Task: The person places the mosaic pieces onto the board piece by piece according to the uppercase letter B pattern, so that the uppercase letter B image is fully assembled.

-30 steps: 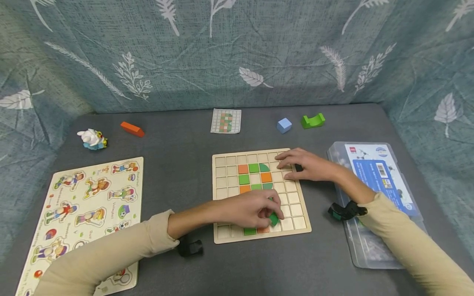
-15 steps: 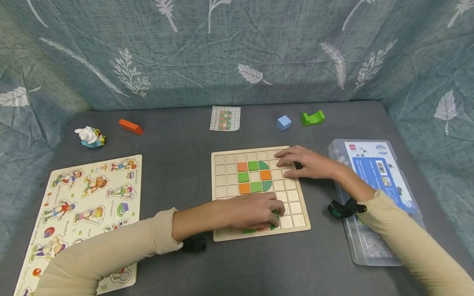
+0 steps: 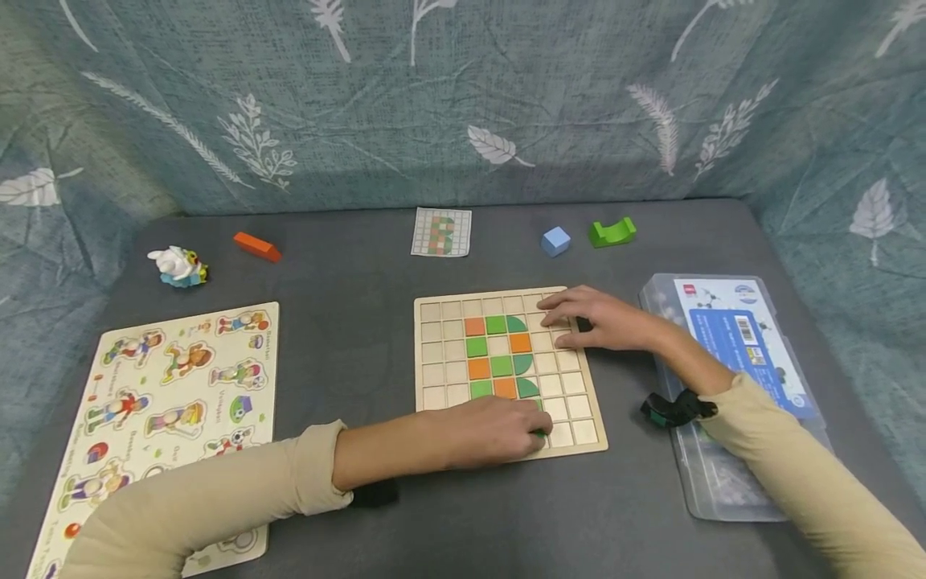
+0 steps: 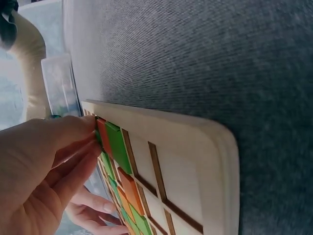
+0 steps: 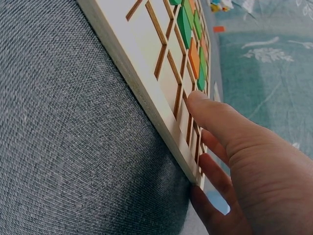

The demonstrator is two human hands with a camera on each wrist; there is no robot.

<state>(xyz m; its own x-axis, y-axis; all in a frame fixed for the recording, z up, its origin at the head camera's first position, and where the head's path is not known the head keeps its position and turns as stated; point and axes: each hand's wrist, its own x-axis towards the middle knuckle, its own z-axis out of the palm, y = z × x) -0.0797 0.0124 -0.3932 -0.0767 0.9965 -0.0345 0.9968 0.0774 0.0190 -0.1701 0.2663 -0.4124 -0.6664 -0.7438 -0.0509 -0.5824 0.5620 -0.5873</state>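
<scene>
A wooden grid board [image 3: 441,310] lies on the dark table with orange and green square tiles and dark-green quarter-round tiles in its cells. My left hand [image 3: 481,434] is over the board's near side, thumb and fingers pinching a small green tile [image 3: 538,433] at the grid's near rows. Most of that tile is hidden by the fingers. In the left wrist view, the left hand's thumb [image 4: 73,129] is beside an orange tile [image 4: 103,137] and a green tile [image 4: 117,147]. My right hand [image 3: 604,320] rests with spread fingers on the board's far right corner, holding nothing.
A printed pattern card [image 3: 441,232] lies behind the board. Farther right are a blue cube [image 3: 555,241] and a green arched block [image 3: 612,232]. A picture puzzle [image 3: 181,386], an orange block [image 3: 257,247] and a toy figure [image 3: 178,266] stand left. A plastic case [image 3: 752,354] lies beneath the right forearm.
My left hand has moved nearer to the board's front edge with the green tile, uncovering a row with green, orange and quarter-round tiles. The right hand has stayed at its corner.
</scene>
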